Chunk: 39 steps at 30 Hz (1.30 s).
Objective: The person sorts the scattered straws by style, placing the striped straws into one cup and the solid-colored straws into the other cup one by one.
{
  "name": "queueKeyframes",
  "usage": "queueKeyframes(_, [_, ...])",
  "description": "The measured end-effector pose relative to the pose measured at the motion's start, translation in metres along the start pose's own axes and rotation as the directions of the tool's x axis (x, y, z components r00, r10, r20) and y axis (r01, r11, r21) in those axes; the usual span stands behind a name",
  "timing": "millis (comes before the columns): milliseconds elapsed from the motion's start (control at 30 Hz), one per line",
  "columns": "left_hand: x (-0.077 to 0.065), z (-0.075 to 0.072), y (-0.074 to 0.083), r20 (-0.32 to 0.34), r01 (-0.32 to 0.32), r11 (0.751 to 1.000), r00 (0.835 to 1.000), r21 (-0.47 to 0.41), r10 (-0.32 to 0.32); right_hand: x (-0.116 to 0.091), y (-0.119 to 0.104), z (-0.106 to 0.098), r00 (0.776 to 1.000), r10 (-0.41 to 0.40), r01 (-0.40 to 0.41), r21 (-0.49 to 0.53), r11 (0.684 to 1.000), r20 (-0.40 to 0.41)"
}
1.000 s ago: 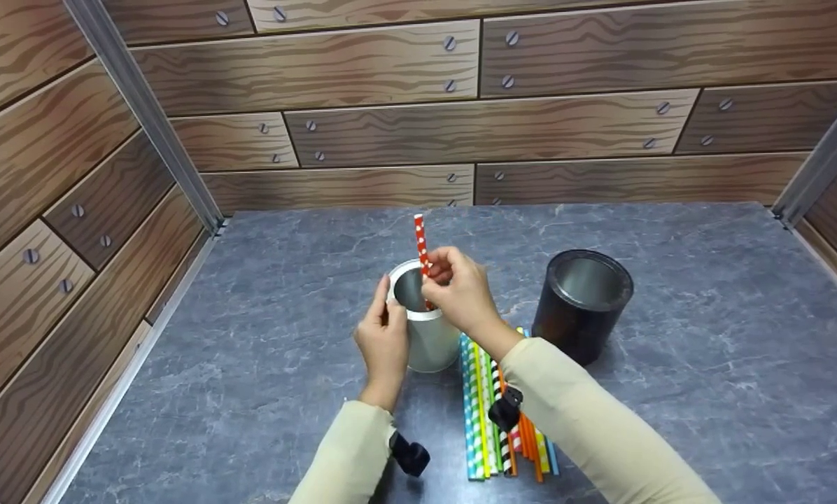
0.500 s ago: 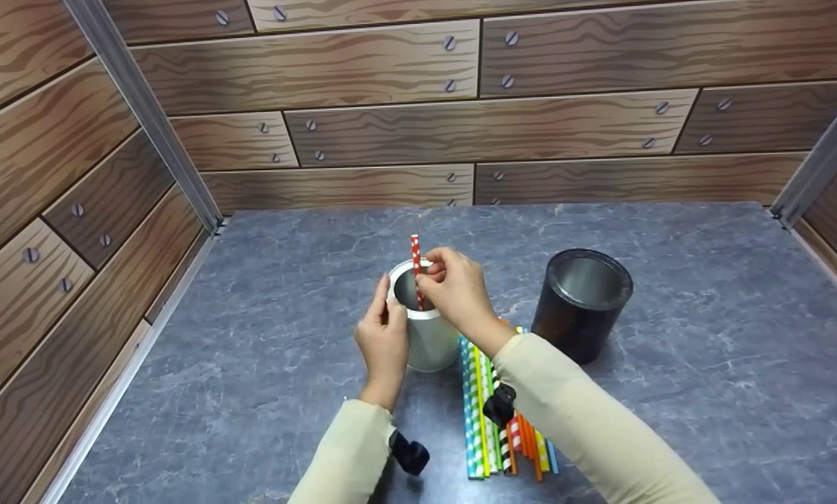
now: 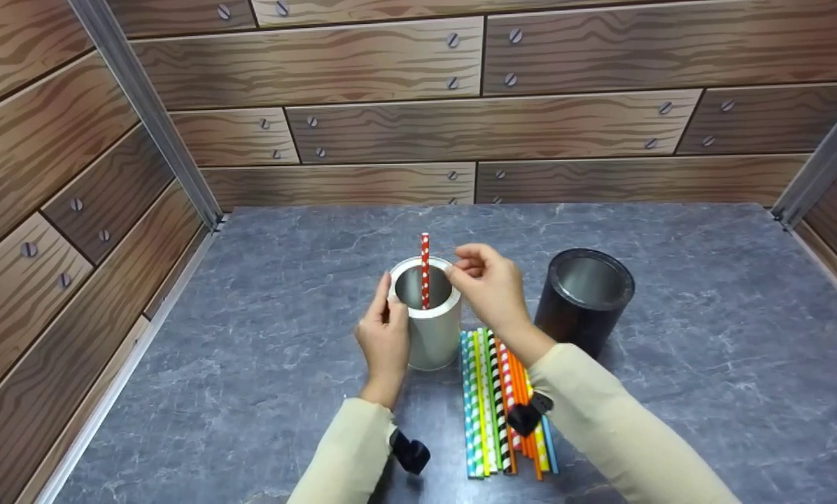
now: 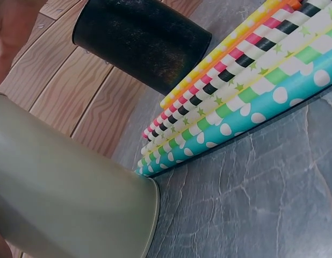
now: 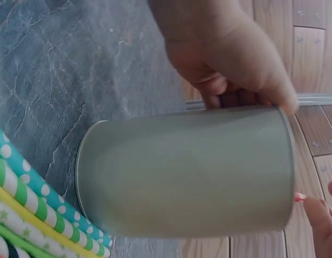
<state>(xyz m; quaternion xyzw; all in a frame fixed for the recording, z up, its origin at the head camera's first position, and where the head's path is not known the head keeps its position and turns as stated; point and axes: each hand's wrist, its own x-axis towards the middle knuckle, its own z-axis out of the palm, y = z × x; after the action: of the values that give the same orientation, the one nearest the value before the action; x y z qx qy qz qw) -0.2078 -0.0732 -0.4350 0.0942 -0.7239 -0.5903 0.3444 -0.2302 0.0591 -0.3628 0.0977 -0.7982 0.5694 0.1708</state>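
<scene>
A red paper straw with white dots [image 3: 425, 269] stands upright inside a silvery-white can [image 3: 434, 339], its top rising above the rim. My left hand [image 3: 383, 339] grips the can's left side, thumb near the rim; the right wrist view shows the same left hand [image 5: 225, 59] against the can wall. At the rim's right edge hovers my right hand [image 3: 490, 285], fingers loosely bent, apart from the straw and holding nothing. Below it, a row of patterned paper straws [image 3: 485, 413] lies on the table, partly covered by the right wrist.
A black can [image 3: 578, 318] stands upright to the right, behind the right forearm. The grey marbled table [image 3: 250, 336] extends on both sides. Wood-patterned panels [image 3: 383, 129] close off the back and sides.
The right hand first lowered the red dotted straw into the white can, then let go and moved right. The straw now stands by itself; the left hand has stayed on the can.
</scene>
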Motion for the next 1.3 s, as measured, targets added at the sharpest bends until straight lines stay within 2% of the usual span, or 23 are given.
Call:
queueKeyframes(200, [0.002,0.0,-0.002,-0.007,-0.009,1.0,1.0,-0.003,0.009,-0.006,0.006,-0.023,0.992,0.112,-0.115,0.064,0.991,0.052])
queueKeyframes(367, [0.002,-0.001,-0.003,-0.002,-0.011,1.0,1.0,-0.008,0.011,-0.015,0.013,-0.041,0.969,0.223,-0.237,0.15,0.96,0.101])
queueKeyframes(667, [0.001,-0.002,-0.003,0.027,-0.011,1.0,1.0,-0.022,0.011,-0.032,0.03,-0.064,0.952,0.277,-0.279,-0.002,0.96,0.134])
queueKeyframes(933, [0.001,-0.001,-0.001,0.017,-0.019,1.0,1.0,-0.021,0.019,-0.047,0.049,-0.075,0.925,0.352,-0.346,-0.067,0.936,0.143])
queueKeyframes(1167, [0.0,-0.001,-0.002,0.033,-0.018,1.0,0.999,-0.015,0.018,-0.059,0.072,-0.079,0.924,0.354,-0.34,-0.116,0.933,0.145])
queueKeyframes(1300, [0.0,-0.001,-0.004,0.043,-0.015,1.0,0.999,-0.016,0.016,-0.064,0.083,-0.081,0.905,0.394,-0.376,-0.129,0.917,0.161])
